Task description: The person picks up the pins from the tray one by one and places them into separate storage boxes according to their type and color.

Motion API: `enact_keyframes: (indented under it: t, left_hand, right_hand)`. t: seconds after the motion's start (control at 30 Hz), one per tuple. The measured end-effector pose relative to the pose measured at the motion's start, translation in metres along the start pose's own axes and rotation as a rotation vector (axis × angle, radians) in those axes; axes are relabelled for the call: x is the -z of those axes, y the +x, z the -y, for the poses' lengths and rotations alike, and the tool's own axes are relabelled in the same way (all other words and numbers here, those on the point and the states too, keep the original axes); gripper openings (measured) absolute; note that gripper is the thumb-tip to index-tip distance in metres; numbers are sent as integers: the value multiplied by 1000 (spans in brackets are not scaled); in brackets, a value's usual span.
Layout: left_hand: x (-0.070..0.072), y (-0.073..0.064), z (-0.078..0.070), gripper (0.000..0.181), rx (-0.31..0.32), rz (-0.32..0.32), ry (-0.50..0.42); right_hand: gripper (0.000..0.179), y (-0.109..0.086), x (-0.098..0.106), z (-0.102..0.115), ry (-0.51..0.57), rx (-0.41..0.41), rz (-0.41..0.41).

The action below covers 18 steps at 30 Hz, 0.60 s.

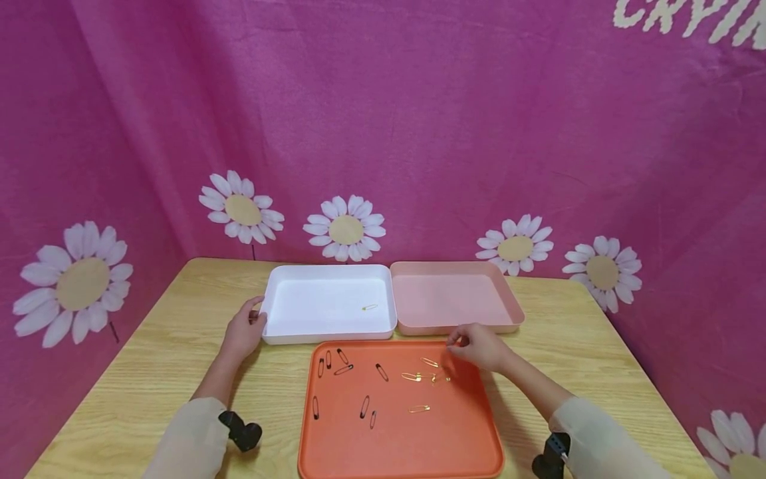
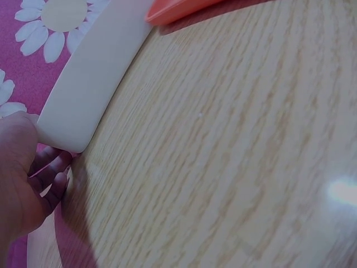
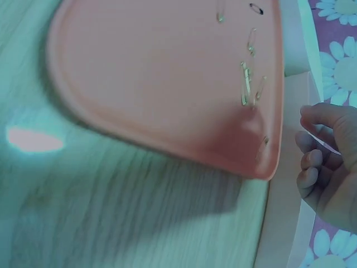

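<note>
My left hand (image 1: pixel 242 329) is at the left wall of a white tray (image 1: pixel 329 336), its thumb side touching the tray and its fingers loosely bent beside the corner. One gold safety pin (image 1: pixel 370 307) lies inside that tray. Over the far right corner of an orange tray (image 1: pixel 455 439) hovers my right hand (image 1: pixel 481 347), fingers loosely curled. The right wrist view shows a gap between its thumb and fingers, with no pin plainly visible there. Just left of this hand lie several gold safety pins (image 1: pixel 411 377). Several black safety pins (image 1: pixel 382 372) are spread over the orange tray's left half.
A pink tray (image 1: pixel 457 329) stands against the white tray's right side, behind the orange one. All three are on a wooden table (image 1: pixel 143 372). A magenta curtain with daisies (image 1: pixel 419 133) hangs behind the table and along both sides.
</note>
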<state>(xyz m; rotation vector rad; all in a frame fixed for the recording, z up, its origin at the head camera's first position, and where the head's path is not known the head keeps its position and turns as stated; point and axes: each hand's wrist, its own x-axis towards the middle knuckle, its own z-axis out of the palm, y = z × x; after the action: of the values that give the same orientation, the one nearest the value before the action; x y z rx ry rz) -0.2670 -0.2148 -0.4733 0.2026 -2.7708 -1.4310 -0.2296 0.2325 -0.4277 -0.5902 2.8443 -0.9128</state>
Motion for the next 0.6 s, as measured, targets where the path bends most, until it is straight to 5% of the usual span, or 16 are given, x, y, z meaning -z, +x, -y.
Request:
enact_keyframes:
  t: [0.17,0.6]
  left_hand:
    - [0,-1,-1,48,-1,0,-4]
    - [0,-1,1,49,3,8,-6]
  right_hand:
    - [5,-9,-1,-10,-48,36,-15]
    - [4,-20,-13,-22,-216,-110,-62]
